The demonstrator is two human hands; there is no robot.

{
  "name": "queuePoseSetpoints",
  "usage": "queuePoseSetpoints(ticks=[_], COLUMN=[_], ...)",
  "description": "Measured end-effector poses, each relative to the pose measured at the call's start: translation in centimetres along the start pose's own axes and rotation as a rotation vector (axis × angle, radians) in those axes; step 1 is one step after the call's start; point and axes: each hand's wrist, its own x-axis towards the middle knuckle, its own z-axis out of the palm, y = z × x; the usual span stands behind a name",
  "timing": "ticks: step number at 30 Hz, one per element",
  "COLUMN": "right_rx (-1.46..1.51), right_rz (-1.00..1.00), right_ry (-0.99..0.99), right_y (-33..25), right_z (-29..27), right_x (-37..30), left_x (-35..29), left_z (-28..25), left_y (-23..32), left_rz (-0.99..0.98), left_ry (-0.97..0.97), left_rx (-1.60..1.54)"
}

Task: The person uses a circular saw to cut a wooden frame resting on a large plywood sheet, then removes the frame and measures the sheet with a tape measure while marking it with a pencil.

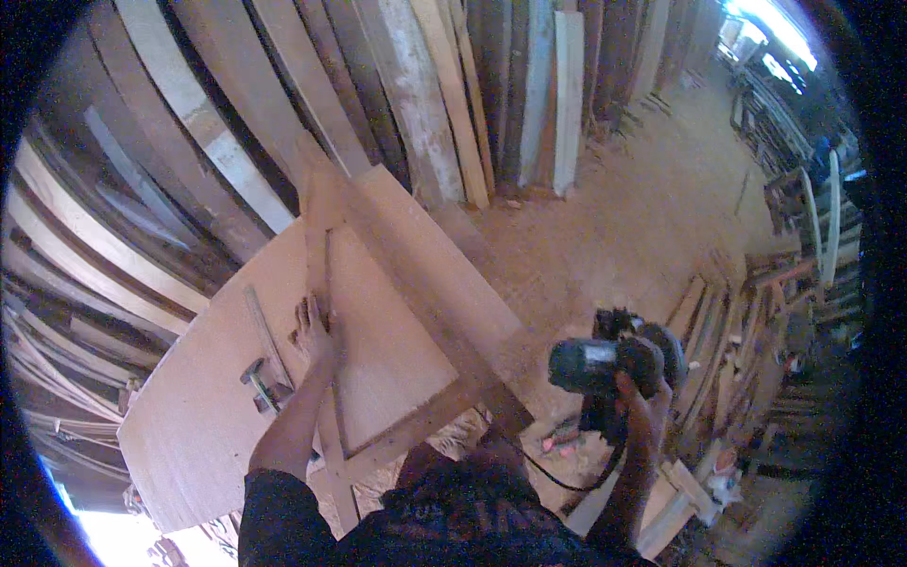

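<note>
A large pale wooden board (pixel 217 378) lies in front of me, with a triangular frame of wooden strips (pixel 416 425) on top of it. My left hand (pixel 314 333) rests on the frame's left strip, fingers spread and palm down. In my right hand (pixel 645 402), held up to the right and apart from the board, is a dark power saw (pixel 588 367) that looks like a circular saw. A black cord (pixel 567 487) trails from it toward my body. Beside my left hand lie a narrow bar (pixel 265 331) and a dark metal tool (pixel 255 380), its kind unclear.
Tall planks (pixel 416 94) lean along the far and left sides. Sawdust covers the floor (pixel 642 208). Wood offcuts (pixel 709 331) lie in piles on the right, with more stacked timber (pixel 803 227) beyond. Something red (pixel 559 440) lies on the floor below the saw.
</note>
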Motion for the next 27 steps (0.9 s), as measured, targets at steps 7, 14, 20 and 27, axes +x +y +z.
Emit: queuePoseSetpoints(ticks=[7,14,20,27], right_rx=[-0.187,-0.121,-0.223,-0.399], right_rz=[0.199,0.600,0.603,0.525], right_ry=[0.116,0.021,-0.217,-0.498], right_y=[12.2,21.6,31.2,42.0], right_z=[-8.2,-11.3,-7.6,-0.5], right_x=[-7.9,-8.9,-2.6,7.3], left_x=[0.4,1.6,1.5,-0.9], left_z=[1.9,1.7,-1.2,0.8], left_y=[-1.7,-2.2,13.9,23.8], left_rz=[0.070,0.150,0.185,0.294], left_ry=[0.041,-0.030,-0.123,-0.151], left_rx=[-0.128,0.079,-0.069,0.071])
